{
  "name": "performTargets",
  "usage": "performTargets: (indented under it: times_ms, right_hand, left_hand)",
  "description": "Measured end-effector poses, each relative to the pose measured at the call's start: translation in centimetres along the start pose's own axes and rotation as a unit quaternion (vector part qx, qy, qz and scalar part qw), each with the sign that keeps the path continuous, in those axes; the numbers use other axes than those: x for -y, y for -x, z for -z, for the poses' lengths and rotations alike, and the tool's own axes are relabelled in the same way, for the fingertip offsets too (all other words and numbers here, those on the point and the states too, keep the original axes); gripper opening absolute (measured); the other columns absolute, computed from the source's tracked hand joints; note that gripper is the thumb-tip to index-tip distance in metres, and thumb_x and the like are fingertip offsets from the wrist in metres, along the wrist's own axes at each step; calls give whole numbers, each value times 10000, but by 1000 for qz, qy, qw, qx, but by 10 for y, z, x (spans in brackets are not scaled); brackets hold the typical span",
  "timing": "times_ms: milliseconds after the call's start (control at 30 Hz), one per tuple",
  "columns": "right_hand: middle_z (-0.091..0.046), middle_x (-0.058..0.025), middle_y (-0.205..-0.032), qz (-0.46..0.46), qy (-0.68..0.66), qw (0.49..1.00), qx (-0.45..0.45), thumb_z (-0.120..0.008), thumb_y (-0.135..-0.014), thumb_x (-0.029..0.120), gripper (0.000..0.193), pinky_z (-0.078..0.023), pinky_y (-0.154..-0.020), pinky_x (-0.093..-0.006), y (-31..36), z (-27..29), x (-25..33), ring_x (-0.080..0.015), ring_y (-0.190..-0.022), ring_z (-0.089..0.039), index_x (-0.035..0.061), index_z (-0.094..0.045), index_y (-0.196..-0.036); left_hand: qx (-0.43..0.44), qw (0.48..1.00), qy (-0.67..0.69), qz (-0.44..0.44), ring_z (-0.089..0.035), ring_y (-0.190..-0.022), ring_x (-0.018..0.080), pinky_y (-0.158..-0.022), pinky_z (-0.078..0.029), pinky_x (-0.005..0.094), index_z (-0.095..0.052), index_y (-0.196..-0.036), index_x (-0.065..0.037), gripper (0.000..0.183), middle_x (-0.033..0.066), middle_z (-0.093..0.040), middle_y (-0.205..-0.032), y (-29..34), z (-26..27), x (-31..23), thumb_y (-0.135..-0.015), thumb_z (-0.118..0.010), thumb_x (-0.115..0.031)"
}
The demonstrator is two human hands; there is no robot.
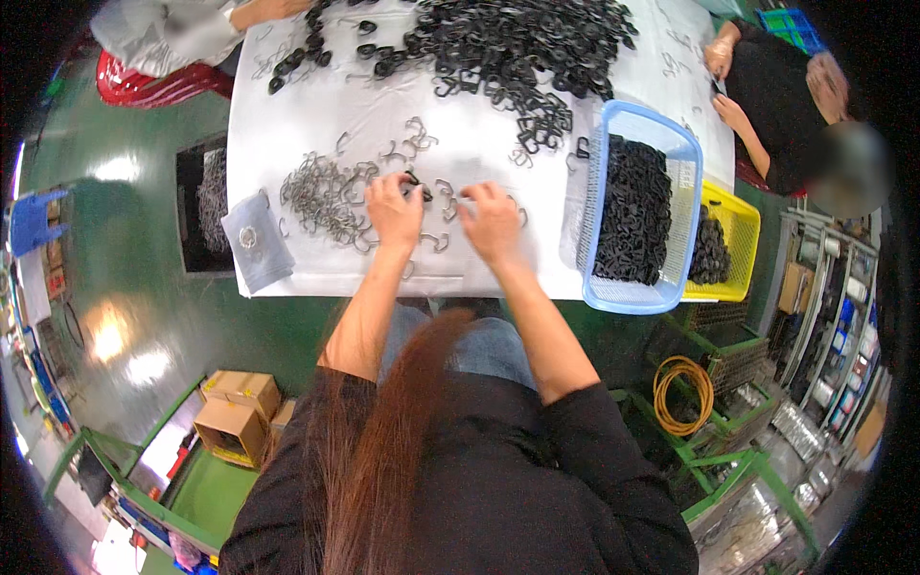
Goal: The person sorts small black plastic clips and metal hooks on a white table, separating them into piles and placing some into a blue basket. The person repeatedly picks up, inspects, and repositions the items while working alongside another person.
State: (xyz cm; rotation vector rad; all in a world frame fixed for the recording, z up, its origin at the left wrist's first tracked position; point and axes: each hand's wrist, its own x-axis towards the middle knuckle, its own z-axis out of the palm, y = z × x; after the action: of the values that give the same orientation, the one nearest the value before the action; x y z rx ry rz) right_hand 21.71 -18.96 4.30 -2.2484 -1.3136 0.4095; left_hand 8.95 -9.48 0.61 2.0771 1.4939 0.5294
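Over the near middle of the white table, my left hand (394, 209) is closed in a pinch on a small black part (413, 182). To its right my right hand (490, 222) has its fingers curled down by some bent metal clips (445, 196); whether one is between the fingertips is too small to tell. A loose heap of silvery wire clips (326, 196) lies left of my left hand. Farther off spreads a big pile of black hook-shaped parts (517, 48).
A blue basket (604, 201) of black parts stands at the right table edge, with a yellow basket (752, 235) beside it. At the left lie a clear plastic bag (259, 254) and a dark bin (196, 259) of metal pieces. Two other people work at the table's far sides.
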Motion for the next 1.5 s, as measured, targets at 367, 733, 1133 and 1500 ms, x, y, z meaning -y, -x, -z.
performTargets:
  times_ms: [367, 733, 1133, 1500]
  right_hand:
    - [-595, -40, -897, -183, -90, 971, 128, -747, -698, 251, 287, -450, -696, -357, -33, -62, 27, -217, -883, -591, 67, -584, -846]
    - [-544, -87, -852, -396, -846, 345, 92, -544, -880, 164, 169, -410, -525, -233, -38, -46, -6, -161, -689, -501, 2, -513, -918]
    - [-584, -40, -769, -356, -439, 793, -227, -582, -847, 169, 144, -412, -495, -231, 37, 169, -163, -123, -676, -564, 65, -552, -942]
    - [-534, -132, -1026, 20, 63, 967, -245, -570, -728, -21, 293, -399, -882, -399, -31, 108, -81, -308, -1020, -495, 36, -560, -1016]
  left_hand:
    - [26, 982, 132, 132, -596, -783, 243, -699, -455, 383, -596, -800, -71, 201, 76, -626, -788, -22, 21, 30, -701, -709, -204]
    - [-60, 984, 149, -79, -425, -1156, 300, -966, -330, 405, -502, -1137, -79, 393, 152, -479, -1219, 42, 25, -3, -771, -641, -122]
    - [226, 906, -30, -356, -54, -1382, 312, -1091, -23, 529, -254, -1409, -249, 669, 93, -122, -1495, 69, -62, -3, -838, -528, -464]
    - [149, 922, -122, -337, -106, -1384, 243, -1060, 44, 605, -372, -1357, -259, 461, -22, -275, -1457, -1, -91, -30, -901, -431, -244]
